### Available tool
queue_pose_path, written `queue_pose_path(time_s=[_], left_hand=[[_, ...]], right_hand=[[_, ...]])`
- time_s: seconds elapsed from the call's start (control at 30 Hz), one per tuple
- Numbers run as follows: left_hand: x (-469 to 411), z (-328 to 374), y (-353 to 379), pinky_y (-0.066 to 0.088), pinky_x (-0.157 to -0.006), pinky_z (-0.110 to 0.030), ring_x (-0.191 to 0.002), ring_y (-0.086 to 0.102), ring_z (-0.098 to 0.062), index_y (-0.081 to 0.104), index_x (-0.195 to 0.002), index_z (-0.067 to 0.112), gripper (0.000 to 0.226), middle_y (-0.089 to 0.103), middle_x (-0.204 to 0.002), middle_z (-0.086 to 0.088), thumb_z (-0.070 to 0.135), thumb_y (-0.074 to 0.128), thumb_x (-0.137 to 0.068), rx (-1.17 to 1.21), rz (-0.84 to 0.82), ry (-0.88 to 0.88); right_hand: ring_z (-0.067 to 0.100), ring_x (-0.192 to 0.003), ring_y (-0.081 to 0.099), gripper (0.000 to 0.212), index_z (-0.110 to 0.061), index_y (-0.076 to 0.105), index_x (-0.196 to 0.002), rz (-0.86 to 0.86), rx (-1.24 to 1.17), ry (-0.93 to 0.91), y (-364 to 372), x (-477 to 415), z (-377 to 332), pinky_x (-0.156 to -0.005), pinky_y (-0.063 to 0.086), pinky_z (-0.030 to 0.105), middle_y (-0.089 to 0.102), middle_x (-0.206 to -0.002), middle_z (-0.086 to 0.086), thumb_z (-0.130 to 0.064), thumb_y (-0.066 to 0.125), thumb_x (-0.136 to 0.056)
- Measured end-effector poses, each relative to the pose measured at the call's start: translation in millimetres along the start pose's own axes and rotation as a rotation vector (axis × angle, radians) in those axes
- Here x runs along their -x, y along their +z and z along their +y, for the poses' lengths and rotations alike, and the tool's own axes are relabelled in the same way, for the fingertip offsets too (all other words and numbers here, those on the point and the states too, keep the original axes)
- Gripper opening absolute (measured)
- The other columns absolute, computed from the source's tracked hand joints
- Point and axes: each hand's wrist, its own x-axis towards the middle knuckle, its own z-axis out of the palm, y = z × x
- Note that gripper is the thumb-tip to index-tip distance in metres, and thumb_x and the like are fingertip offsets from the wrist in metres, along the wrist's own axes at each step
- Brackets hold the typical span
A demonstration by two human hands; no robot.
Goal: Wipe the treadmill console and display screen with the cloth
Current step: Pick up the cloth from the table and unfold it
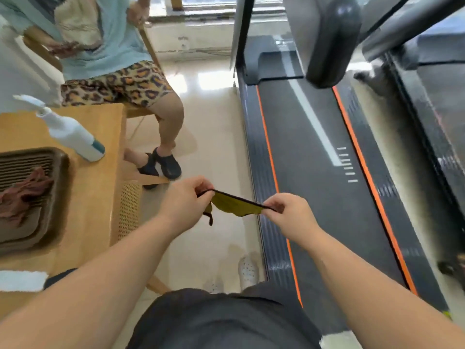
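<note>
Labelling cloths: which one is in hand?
The yellow-green cloth, stretched between left hand and right hand. The reddish-brown cloth lies in the tray.

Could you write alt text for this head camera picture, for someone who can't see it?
Seen from above, a person's left hand and right hand stretch a yellow-green cloth between them beside a treadmill. A spray bottle stands on a wooden table to the left.

Home room: treadmill point(314, 152), wooden table point(95, 197).
</note>
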Motion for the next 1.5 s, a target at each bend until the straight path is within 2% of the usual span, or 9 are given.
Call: queue_pose_path(time_s=[0.07, 0.3, 0.4, 0.6, 0.73, 0.93, 1.17, 1.37, 1.5], left_hand=[[-8.4, 14.0, 14.6, 0.048, -0.059, -0.008, -0.070, 0.065, 0.002, 0.071, -0.091, 0.021, 0.005, 0.070, -0.076, 0.011, 0.018, 0.068, -0.093, 0.023, -0.056, 0.065], [-12.2, 61.4, 67.5, 0.048, -0.067, -0.026, -0.074, 0.063, -0.007, 0.071, -0.082, 0.021, 0.009, 0.069, -0.074, 0.008, 0.015, 0.067, -0.087, 0.070, -0.247, 0.351], [-6.4, 79.2, 91.7, 0.045, -0.067, -0.019, -0.075, 0.062, -0.002, 0.071, -0.083, 0.020, 0.008, 0.068, -0.075, 0.009, 0.015, 0.069, -0.088, 0.082, -0.314, 0.460], [0.1, 137.5, 138.4, 0.040, -0.066, -0.011, -0.076, 0.061, 0.002, 0.072, -0.084, 0.022, 0.006, 0.068, -0.075, 0.013, 0.018, 0.071, -0.088, 0.055, -0.410, 0.603], [-7.1, 187.2, 172.6, 0.045, -0.070, -0.017, -0.077, 0.063, -0.002, 0.072, -0.085, 0.022, 0.006, 0.068, -0.077, 0.013, 0.018, 0.070, -0.090, 0.056, -0.439, 0.674], [-22.4, 254.4, 245.5, 0.044, -0.070, -0.019, -0.074, 0.060, -0.002, 0.071, -0.084, 0.022, 0.006, 0.067, -0.076, 0.011, 0.017, 0.070, -0.088, 0.070, -0.442, 0.640], [-53.4, 373.2, 326.1, 0.042, -0.065, -0.021, -0.071, 0.057, -0.008, 0.068, -0.085, 0.019, 0.006, 0.065, -0.076, 0.006, 0.016, 0.067, -0.089, -0.012, -0.366, 0.523], [-65.3, 474.2, 304.0, 0.040, -0.063, -0.017, -0.076, 0.060, -0.006, 0.069, -0.084, 0.021, 0.007, 0.066, -0.076, 0.010, 0.016, 0.068, -0.088, -0.036, -0.233, 0.334], [-72.9, 530.7, 253.4, 0.044, -0.068, -0.020, -0.078, 0.061, -0.006, 0.070, -0.083, 0.022, 0.006, 0.066, -0.077, 0.011, 0.018, 0.069, -0.088, 0.043, -0.121, 0.257]], right_hand=[[0.001, -0.077, 0.065, 0.036, -0.044, 0.067, -0.076, 0.103, -0.021, 0.060, -14.3, 20.2, 11.9, -0.069, 0.045, 0.013, 0.070, -0.076, -0.016, -0.013, 0.082, -0.084], [0.005, -0.080, 0.070, 0.021, -0.027, 0.076, -0.086, 0.345, -0.061, 0.278, -39.0, 118.4, 36.1, -0.075, 0.054, 0.021, 0.075, -0.082, -0.011, -0.006, 0.079, -0.085], [0.000, -0.083, 0.068, 0.020, -0.026, 0.075, -0.089, 0.428, -0.077, 0.346, -47.7, 153.8, 43.3, -0.073, 0.050, 0.011, 0.073, -0.086, -0.013, -0.007, 0.076, -0.089], [0.000, -0.088, 0.067, 0.017, -0.031, 0.073, -0.093, 0.599, -0.100, 0.451, -90.7, 201.3, 60.6, -0.076, 0.048, 0.011, 0.071, -0.091, -0.017, -0.014, 0.074, -0.093], [0.001, -0.087, 0.066, 0.016, -0.032, 0.073, -0.094, 0.680, -0.108, 0.470, -126.7, 210.4, 86.8, -0.076, 0.050, 0.014, 0.070, -0.092, -0.017, -0.015, 0.073, -0.094], [-0.001, -0.087, 0.065, 0.017, -0.029, 0.075, -0.094, 0.768, -0.182, 0.501, -182.3, 203.2, 160.2, -0.071, 0.047, 0.006, 0.071, -0.091, -0.017, -0.013, 0.073, -0.093], [0.001, -0.086, 0.064, 0.020, -0.034, 0.073, -0.091, 0.767, -0.229, 0.451, -309.8, 162.9, 262.2, -0.073, 0.045, 0.012, 0.071, -0.089, -0.018, -0.014, 0.073, -0.092], [0.009, -0.085, 0.065, 0.022, -0.037, 0.071, -0.088, 0.488, -0.129, 0.358, -429.1, 129.1, 271.5, -0.075, 0.049, 0.025, 0.070, -0.088, -0.015, -0.015, 0.073, -0.090], [0.014, -0.086, 0.065, 0.014, -0.030, 0.077, -0.093, 0.449, -0.076, 0.261, -510.9, 96.8, 232.3, -0.078, 0.051, 0.030, 0.069, -0.087, -0.012, -0.016, 0.074, -0.090]])
